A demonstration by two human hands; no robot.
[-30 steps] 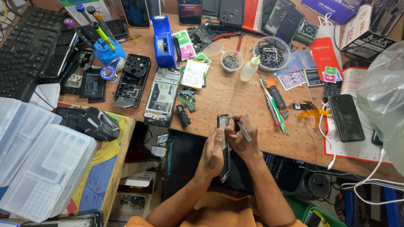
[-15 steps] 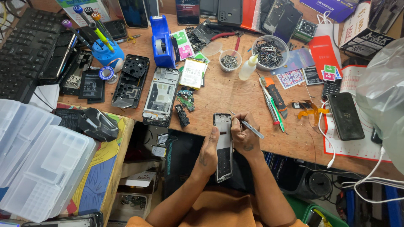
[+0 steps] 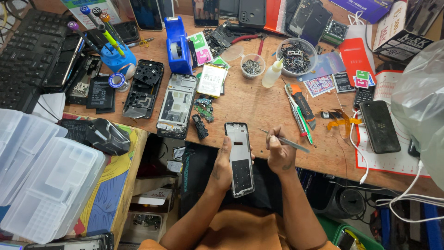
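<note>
Phone frame (image 3: 240, 159), stripped and long, sits upright in the person's left hand (image 3: 223, 165), at the near edge of the wooden workbench (image 3: 240, 104), partly over the lap. The fingers wrap its left side, clasped firmly around it. To its right, the right hand (image 3: 279, 153) is closed around a pair of metal tweezers (image 3: 286, 140), pinched between thumb and fingers, the tips pointing left toward the frame's upper edge without touching it.

Farther back on the bench lies a second opened phone body (image 3: 176, 105), with small loose parts (image 3: 201, 115) just beside it. A blue tape dispenser (image 3: 176, 45) stands behind that, near a blue screwdriver stand (image 3: 116, 55). Two clear bowls (image 3: 296, 55) of tiny hardware sit toward the back, a small dropper bottle (image 3: 272, 74) between them. A black phone (image 3: 379, 126) rests on a red-edged mat at the right, and clear plastic organiser boxes (image 3: 46, 185) fill the low left.
</note>
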